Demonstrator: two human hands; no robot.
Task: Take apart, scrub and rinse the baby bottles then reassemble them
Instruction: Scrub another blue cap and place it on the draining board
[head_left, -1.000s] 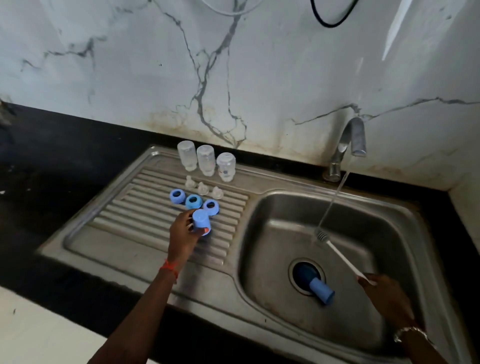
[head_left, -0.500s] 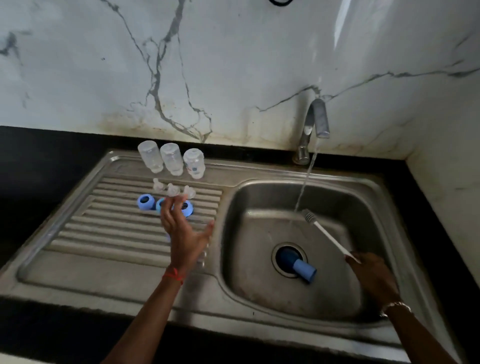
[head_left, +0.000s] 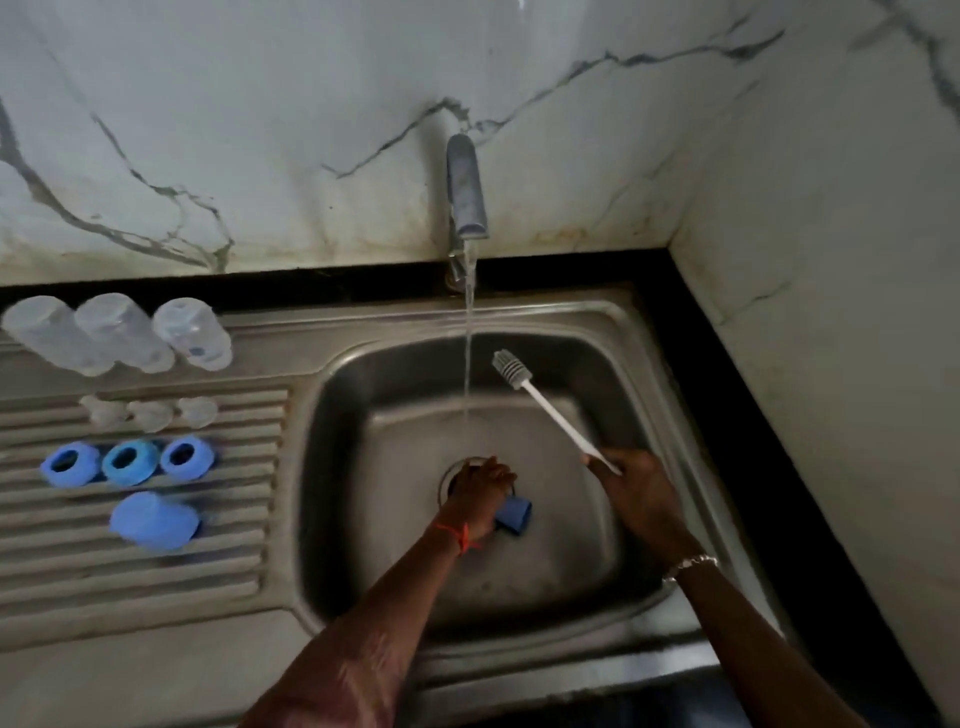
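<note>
Three clear bottle bodies (head_left: 119, 332) stand upside down at the back of the drainboard (head_left: 218, 582). In front of them lie three clear teats (head_left: 150, 413), then three blue collar rings (head_left: 127, 460), then one blue cap (head_left: 153, 519). A second blue cap (head_left: 514, 514) lies in the sink basin (head_left: 561, 571) by the drain. My left hand (head_left: 480, 493) is curled over that cap at the drain. My right hand (head_left: 636, 486) grips the white handle of a bottle brush (head_left: 540, 397), its head raised just right of the water stream.
The tap (head_left: 466, 187) at the back runs a thin stream into the basin. A marble wall rises behind and on the right. Black countertop (head_left: 737, 415) borders the sink on the right.
My left hand left the blue cap on the drainboard and reached into the basin onto the other cap. The view swung right. The brush stays raised in my right hand.
</note>
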